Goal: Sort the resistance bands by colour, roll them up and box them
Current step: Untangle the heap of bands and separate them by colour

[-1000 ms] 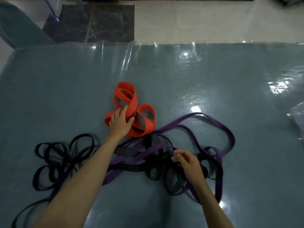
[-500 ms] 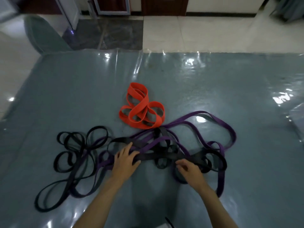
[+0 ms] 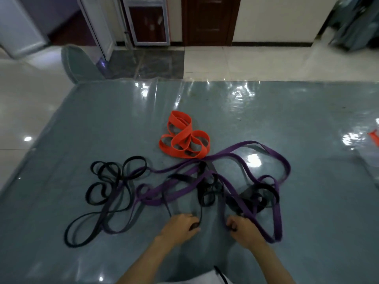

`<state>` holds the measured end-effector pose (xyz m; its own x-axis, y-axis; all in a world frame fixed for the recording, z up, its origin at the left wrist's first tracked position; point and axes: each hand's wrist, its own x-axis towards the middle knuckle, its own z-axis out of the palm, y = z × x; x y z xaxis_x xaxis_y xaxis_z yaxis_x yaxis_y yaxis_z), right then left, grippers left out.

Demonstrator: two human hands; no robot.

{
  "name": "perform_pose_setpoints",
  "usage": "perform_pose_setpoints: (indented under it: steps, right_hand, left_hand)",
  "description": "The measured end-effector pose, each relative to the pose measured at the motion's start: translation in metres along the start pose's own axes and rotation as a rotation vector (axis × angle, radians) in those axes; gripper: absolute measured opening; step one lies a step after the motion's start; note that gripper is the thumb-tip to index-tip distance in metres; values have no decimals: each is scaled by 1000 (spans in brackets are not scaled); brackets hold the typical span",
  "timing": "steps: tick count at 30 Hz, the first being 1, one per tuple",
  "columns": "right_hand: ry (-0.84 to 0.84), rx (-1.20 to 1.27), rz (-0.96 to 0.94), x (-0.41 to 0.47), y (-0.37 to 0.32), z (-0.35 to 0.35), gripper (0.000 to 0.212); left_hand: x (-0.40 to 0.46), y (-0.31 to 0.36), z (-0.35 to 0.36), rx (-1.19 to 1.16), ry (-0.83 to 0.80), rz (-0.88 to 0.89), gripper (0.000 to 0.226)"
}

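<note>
Grey-blue table (image 3: 287, 119) under a glossy clear plastic sheet fills most of the view, with pale floor tiles (image 3: 246, 62) and a dark wooden door (image 3: 209, 19) beyond its far edge. A grey-green chair back (image 3: 80, 66) sits at the far left corner.

Purple bands (image 3: 283, 160) sprawl in long loops across the centre and right of the table, tangled with wide black bands (image 3: 256, 193) in the middle. Thin black bands (image 3: 106, 181) lie in coils at left, overlapping the purple ones where the two piles meet. Orange band (image 3: 184, 140) sits bunched in folded loops just behind the tangle, its near edge touching the purple strands.

Left hand (image 3: 180, 226) is at the near edge of the tangle, fingers curled around a black strap that runs up into the pile. Right hand (image 3: 244, 228) is just beside it, fingers curled around a purple strap at the near right of the tangle. Both forearms come in from the bottom edge. No box seen; an orange-and-clear item at the far right edge is too cropped to identify.
</note>
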<state>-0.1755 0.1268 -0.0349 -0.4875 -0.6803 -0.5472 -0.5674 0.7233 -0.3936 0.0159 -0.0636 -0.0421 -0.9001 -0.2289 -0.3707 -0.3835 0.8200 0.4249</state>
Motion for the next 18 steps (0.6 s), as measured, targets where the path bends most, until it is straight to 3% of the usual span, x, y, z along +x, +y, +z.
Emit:
perform_pose_setpoints:
  steps: [3, 5, 8, 11, 12, 15, 18]
  right_hand:
    - [-92, -38, -7, -5, 6, -7, 24]
    - [-109, -33, -17, -6, 10, -12, 21]
    - [-69, 33, -66, -8, 10, -18, 15]
    - [84, 132, -94, -6, 4, -24, 14]
    - [134, 168, -97, -4, 2, -27, 15]
    - [218, 266, -115, 4, -5, -34, 17]
    - [216, 303, -129, 15, -13, -39, 17]
  left_hand:
    - [-4, 10, 3, -41, -114, 88, 52]
    - [-6, 12, 4, -28, -70, 87, 58]
    - [-4, 2, -1, -32, 209, -10, 48]
    - [8, -17, -17, -15, 548, -182, 17]
    - [11, -24, -23, -6, 552, -270, 20]
    - [21, -45, -31, -6, 318, -514, 58]
    - [25, -56, -26, 37, 251, -558, 60]
